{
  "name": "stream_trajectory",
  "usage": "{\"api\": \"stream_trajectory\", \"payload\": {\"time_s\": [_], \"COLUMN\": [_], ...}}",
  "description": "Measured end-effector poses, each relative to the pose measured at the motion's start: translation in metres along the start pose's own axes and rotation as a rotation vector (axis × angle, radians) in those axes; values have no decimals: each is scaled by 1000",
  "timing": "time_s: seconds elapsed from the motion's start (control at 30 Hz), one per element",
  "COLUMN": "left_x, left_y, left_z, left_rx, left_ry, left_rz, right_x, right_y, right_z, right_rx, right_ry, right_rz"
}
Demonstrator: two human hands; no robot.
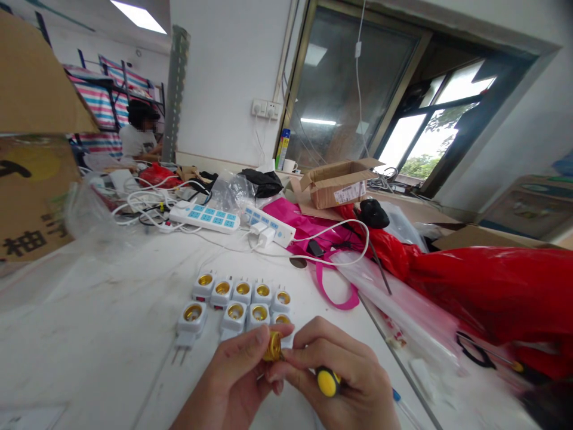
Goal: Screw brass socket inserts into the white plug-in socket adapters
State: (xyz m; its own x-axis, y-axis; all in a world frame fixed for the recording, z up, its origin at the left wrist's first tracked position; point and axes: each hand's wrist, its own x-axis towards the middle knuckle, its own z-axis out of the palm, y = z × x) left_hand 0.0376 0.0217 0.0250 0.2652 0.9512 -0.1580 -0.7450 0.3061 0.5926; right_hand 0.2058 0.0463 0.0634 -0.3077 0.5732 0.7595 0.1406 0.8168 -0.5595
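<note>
My left hand is closed around a small lamp socket with a brass threaded ring, held up near the table's front edge. My right hand is closed on a screwdriver with a yellow and black handle, its fingertips pinching right beside the brass ring. The screwdriver's tip is hidden between the fingers. Just beyond my hands, several white plug-in lamp sockets with brass insides stand in two rows on the white table.
Two white power strips with blue outlets and white cables lie further back. A pink bag, red plastic bags and an open cardboard box fill the right side. A cardboard box stands left. A person sits far back.
</note>
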Motion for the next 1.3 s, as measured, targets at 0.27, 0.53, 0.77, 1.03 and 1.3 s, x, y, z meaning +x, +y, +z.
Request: {"api": "stream_trajectory", "payload": {"time_s": [0.27,0.53,0.77,1.03,1.3], "left_x": [0,1,-2,-2,-1], "left_y": [0,3,7,5,2], "left_z": [1,1,9,10,7], "left_rx": [-5,109,143,157,150], "left_ry": [27,50,94,83,71], "left_rz": [21,57,61,78,71], "right_x": [-5,-14,-11,-9,-9], "right_y": [3,7,9,6,5], "right_z": [-8,-11,-12,-8,-9], "right_rx": [-80,-195,-235,-270,-420], "right_ry": [-108,-208,-223,-176,-193], "right_rz": [-8,9,-53,-126,-160]}}
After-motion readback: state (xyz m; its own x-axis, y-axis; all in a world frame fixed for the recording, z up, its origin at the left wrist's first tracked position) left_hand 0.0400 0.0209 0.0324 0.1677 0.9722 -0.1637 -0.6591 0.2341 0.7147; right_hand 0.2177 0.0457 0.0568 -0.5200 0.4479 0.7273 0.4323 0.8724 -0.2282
